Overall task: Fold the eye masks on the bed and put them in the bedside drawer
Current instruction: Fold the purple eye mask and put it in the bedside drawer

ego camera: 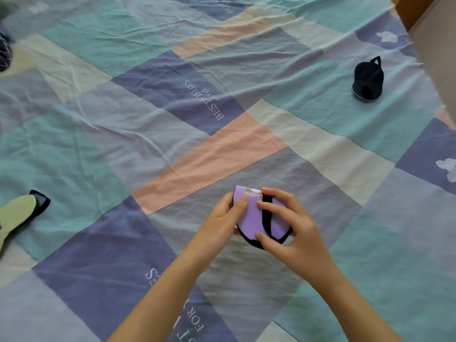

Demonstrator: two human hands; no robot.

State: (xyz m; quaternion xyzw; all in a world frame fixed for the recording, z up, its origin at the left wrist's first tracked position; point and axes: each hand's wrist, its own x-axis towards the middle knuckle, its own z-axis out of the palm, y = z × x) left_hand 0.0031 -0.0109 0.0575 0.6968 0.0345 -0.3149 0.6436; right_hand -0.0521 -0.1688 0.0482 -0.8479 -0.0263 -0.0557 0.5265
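Note:
A purple eye mask (250, 218) with black trim and a black strap is folded in half, held just above the bed. My left hand (222, 223) grips its left edge, thumb on the purple face. My right hand (291, 230) holds its right side, fingers curled over the strap and thumb under the lower rim. A black folded eye mask (368, 81) with small cat ears lies on the sheet at the far right. A pale green eye mask (17, 215) with a black underside lies at the left edge.
The bed is covered by a patchwork sheet (172, 134) of teal, lilac, pink and navy squares. A dark bundle (5, 50) lies at the far left. A wooden piece of furniture (414, 8) and a pale panel stand at the top right corner.

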